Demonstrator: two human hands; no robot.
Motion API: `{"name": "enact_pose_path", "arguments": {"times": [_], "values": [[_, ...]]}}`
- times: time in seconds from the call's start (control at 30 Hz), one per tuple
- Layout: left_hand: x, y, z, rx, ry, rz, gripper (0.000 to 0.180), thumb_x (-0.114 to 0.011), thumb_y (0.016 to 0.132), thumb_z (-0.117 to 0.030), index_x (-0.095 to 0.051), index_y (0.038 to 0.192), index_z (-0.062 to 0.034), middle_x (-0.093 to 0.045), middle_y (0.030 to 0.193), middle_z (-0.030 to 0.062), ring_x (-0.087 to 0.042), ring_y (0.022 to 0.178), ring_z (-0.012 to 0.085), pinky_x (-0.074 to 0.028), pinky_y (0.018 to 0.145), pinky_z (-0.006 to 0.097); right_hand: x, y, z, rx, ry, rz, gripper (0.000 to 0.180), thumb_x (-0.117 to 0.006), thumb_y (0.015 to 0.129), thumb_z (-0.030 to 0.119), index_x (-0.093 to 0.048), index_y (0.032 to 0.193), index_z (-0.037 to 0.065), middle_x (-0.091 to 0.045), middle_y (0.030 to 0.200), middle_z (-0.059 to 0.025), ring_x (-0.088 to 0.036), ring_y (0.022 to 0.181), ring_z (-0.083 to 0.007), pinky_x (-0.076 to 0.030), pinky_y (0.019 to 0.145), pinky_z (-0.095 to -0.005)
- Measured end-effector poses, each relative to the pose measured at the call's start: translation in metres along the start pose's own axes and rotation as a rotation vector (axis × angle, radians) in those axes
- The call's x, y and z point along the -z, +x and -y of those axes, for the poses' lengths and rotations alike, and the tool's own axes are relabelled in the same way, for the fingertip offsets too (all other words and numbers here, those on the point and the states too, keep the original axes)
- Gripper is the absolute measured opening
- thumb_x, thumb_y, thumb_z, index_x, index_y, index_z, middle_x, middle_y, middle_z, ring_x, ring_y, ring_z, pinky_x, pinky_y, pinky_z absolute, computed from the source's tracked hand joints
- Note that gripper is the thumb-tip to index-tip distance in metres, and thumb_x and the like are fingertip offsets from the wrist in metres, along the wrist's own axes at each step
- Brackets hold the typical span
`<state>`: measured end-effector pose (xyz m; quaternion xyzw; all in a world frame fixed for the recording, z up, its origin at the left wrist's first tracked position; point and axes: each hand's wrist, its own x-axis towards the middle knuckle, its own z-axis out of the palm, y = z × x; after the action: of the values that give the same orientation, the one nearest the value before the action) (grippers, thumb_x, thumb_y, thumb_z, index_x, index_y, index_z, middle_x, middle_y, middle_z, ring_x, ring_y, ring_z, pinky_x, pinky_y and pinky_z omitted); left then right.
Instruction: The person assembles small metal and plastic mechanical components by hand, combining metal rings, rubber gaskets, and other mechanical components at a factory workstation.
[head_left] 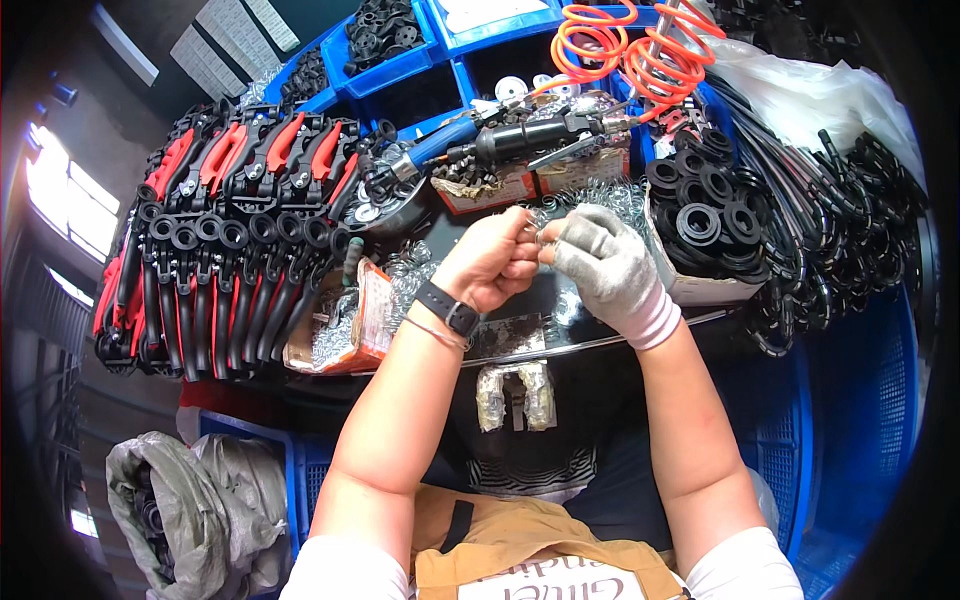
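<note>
My left hand [492,262], bare and with a black watch on its wrist, is closed with thumb and forefinger pinched together. Close beside it, my right hand [607,262] in a grey-white glove has its fingers curled inward. Between the two sets of fingertips is a small metal spring [541,236], mostly covered by the fingers. Both hands are raised above the dark bench top, in front of a heap of shiny metal springs [612,197]. Nearest the right hand is an open box of black rubber-like rings [700,222].
Stacked black-and-red lever assemblies [235,235] fill the left. A torn carton of small metal parts [345,325] stands nearer. Behind the hands lie a black air tool [535,138], a blue-handled one [430,145] and coiled orange hoses [672,60]. Black tubes [830,230] crowd the right.
</note>
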<state>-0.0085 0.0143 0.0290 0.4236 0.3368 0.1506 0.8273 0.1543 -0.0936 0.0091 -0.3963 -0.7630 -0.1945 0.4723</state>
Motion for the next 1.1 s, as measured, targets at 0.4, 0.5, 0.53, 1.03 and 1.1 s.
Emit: {"name": "enact_pose_path", "arguments": {"times": [0.4,0.5,0.53,1.03,1.1], "values": [[-0.022,-0.004,0.018,-0.964,0.928,-0.256,0.028,-0.072,0.091,-0.009,-0.068,0.118,-0.0055,-0.069,0.102,0.0083,-0.065,0.097,0.0155,-0.053,0.084,0.03,0.009,-0.004,-0.003,-1.231,1.011,-0.046,0.053,-0.048,0.105,0.05,-0.062,0.128,0.005,-0.063,0.113,-0.0079,-0.062,0.095,-0.0138,-0.05,0.078,-0.0272],[-0.031,-0.009,0.021,-1.322,1.313,-0.23,0.036,-0.078,0.085,-0.007,-0.069,0.119,-0.0067,-0.07,0.105,0.0076,-0.064,0.104,0.0154,-0.053,0.085,0.03,-0.001,-0.001,0.003,-1.262,1.293,-0.167,0.056,-0.043,0.107,0.052,-0.061,0.129,0.004,-0.062,0.115,-0.0069,-0.062,0.095,-0.0123,-0.052,0.08,-0.0274],[-0.031,-0.009,0.023,-1.351,1.375,-0.285,0.035,-0.078,0.083,-0.004,-0.069,0.116,-0.0049,-0.071,0.105,0.0084,-0.067,0.099,0.0176,-0.054,0.083,0.029,-0.002,0.001,0.007,-1.272,1.313,-0.221,0.056,-0.042,0.107,0.051,-0.059,0.13,0.003,-0.062,0.116,-0.0074,-0.063,0.095,-0.0124,-0.053,0.081,-0.0279],[-0.027,-0.014,0.032,-0.996,0.831,-0.342,0.022,-0.066,0.099,-0.013,-0.064,0.117,0.0,-0.069,0.104,0.0054,-0.064,0.092,0.0103,-0.053,0.082,0.026,0.0,0.001,0.008,-1.114,0.995,-0.099,0.028,-0.066,0.098,0.023,-0.064,0.111,-0.001,-0.068,0.089,-0.0083,-0.069,0.078,-0.0154,-0.054,0.063,-0.0273],[-0.025,-0.01,0.032,-0.896,0.636,-0.347,0.02,-0.064,0.1,-0.017,-0.064,0.111,0.0,-0.07,0.097,0.0069,-0.065,0.085,0.0135,-0.053,0.077,0.028,-0.01,-0.006,0.004,-0.811,0.542,-0.075,0.028,-0.07,0.094,0.019,-0.065,0.114,0.001,-0.07,0.093,-0.0134,-0.071,0.08,-0.0244,-0.055,0.068,-0.0336]]}}
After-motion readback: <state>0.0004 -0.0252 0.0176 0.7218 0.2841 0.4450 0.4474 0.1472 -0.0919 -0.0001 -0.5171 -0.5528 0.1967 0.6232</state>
